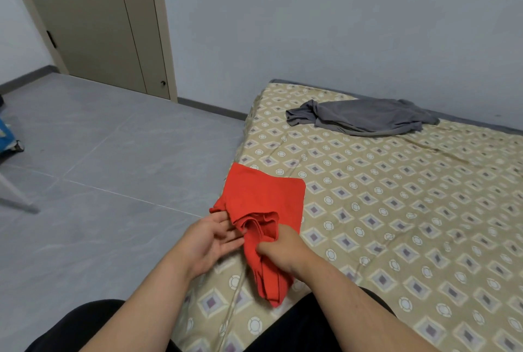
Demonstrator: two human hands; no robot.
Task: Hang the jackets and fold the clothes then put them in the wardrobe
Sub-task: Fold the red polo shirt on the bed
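A red garment (pixel 263 198), partly folded, lies at the near left corner of the patterned bed (pixel 396 210), one end hanging toward me. My right hand (pixel 283 249) grips its bunched middle with curled fingers. My left hand (pixel 209 241) is palm up with straight fingers, their tips touching the left edge of the red cloth. A grey garment (pixel 365 116) lies crumpled and unfolded at the far side of the bed near the wall. The beige wardrobe (pixel 99 20) stands at the back left with its doors closed.
Grey tiled floor (pixel 113 167) stretches between the bed and the wardrobe. A white chair leg (pixel 14 196) and a blue object (pixel 5 136) sit at the far left edge. My dark-trousered knees (pixel 93 326) are at the bottom.
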